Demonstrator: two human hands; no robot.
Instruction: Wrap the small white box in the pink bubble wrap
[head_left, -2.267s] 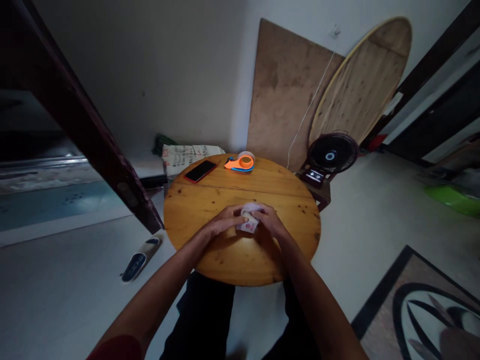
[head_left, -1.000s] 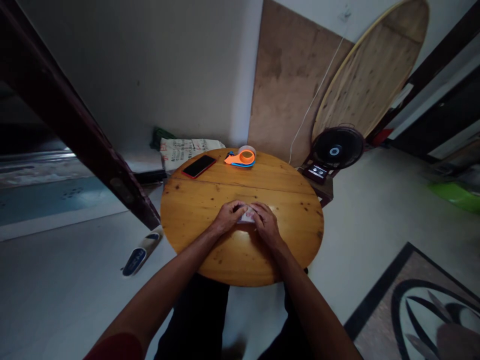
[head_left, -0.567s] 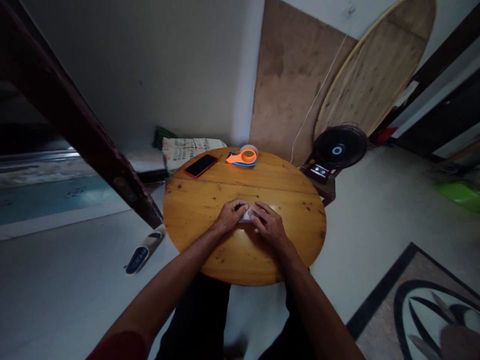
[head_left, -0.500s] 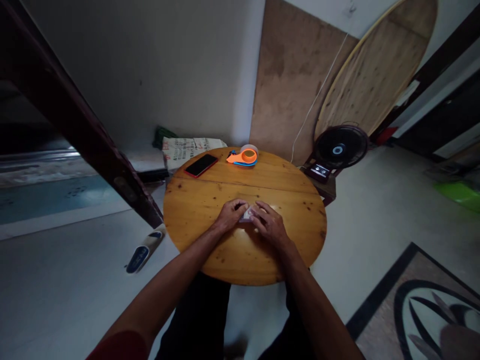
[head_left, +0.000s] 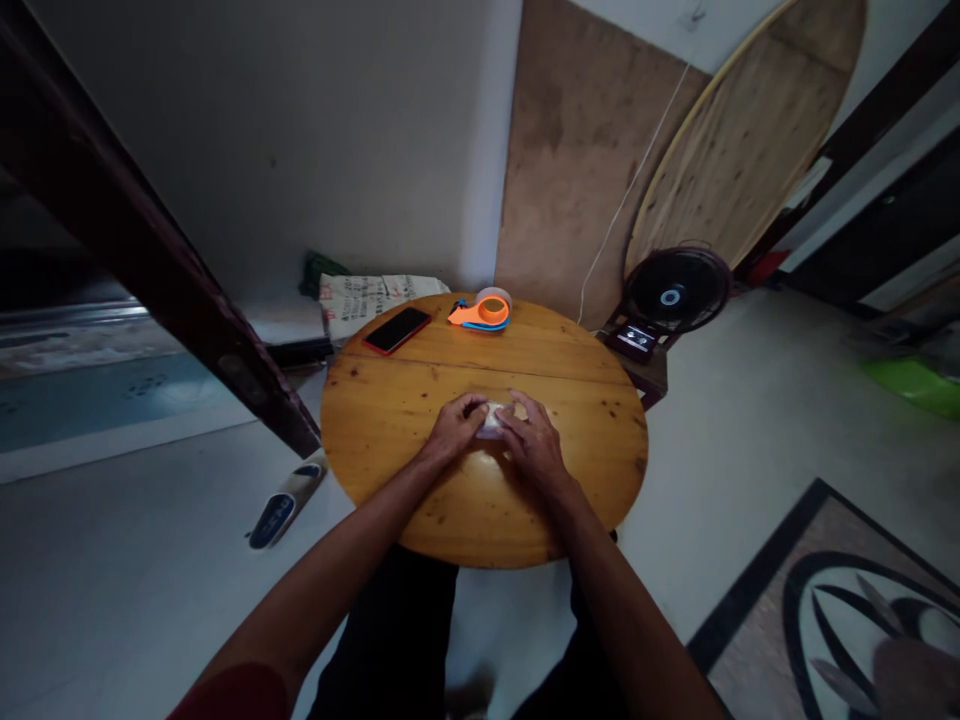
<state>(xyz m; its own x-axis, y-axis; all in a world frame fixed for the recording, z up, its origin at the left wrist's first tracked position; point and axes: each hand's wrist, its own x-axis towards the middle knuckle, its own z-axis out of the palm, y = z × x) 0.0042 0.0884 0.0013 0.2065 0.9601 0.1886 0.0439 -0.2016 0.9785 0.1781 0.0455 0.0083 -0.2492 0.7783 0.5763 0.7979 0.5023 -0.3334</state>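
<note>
Between my hands, over the near middle of the round wooden table point(head_left: 390, 400), is a small whitish, box-like object point(head_left: 492, 421); its exact kind is too small to make out. My left hand point(head_left: 457, 424) grips its left side, fingers curled with the thumb toward me. From the right, my right hand point(head_left: 531, 436) closes on it with the thumb pressing its near face and the index finger raised along the far side. Fingers cover both ends of the object.
An orange and blue tape dispenser point(head_left: 480, 315) with a roll lies at the table's far edge. Left of it is a red-edged phone point(head_left: 397, 330). Beyond the table's right rim stands a dark fan point(head_left: 670, 296). A printed sack point(head_left: 367, 300) lies behind, and a shoe point(head_left: 281, 510) is on the floor.
My right hand's fingers have shifted on the whitish object, with the index finger lifting a little and the thumb moving inward. My left hand keeps its hold. The whole view has shifted slightly.
</note>
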